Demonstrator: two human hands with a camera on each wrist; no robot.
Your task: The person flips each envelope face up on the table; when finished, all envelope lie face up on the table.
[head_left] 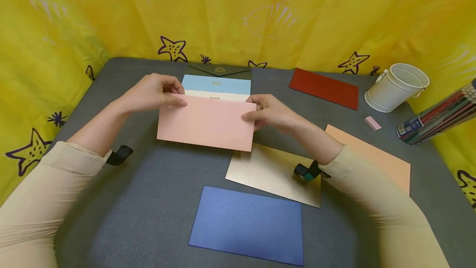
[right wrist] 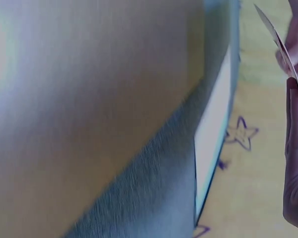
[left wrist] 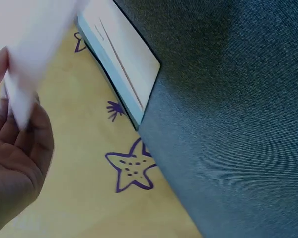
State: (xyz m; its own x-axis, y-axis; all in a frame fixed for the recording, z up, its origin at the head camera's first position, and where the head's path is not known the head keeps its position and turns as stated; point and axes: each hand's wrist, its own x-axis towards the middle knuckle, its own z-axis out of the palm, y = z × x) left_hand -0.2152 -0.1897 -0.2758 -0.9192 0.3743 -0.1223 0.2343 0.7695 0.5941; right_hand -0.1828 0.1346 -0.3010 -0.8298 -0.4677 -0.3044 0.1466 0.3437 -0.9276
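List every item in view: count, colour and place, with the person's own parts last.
pink envelope: 1, pink, held above the table's middle by both hands
stacked cards: light blue over white, on a dark green envelope at the far edge
red envelope: 1, dark red, far right
gold envelope: 1, metallic gold, right of centre
blue envelope: 1, dark blue, near edge
peach envelope: 1, peach, right, partly under the right forearm
bucket: 1, white, far right
eraser: 1, pink, near the bucket
pencil bundle: 1, multicoloured, right edge
table: 1, grey
left hand: pinches the pink envelope's upper left corner
right hand: pinches its right edge
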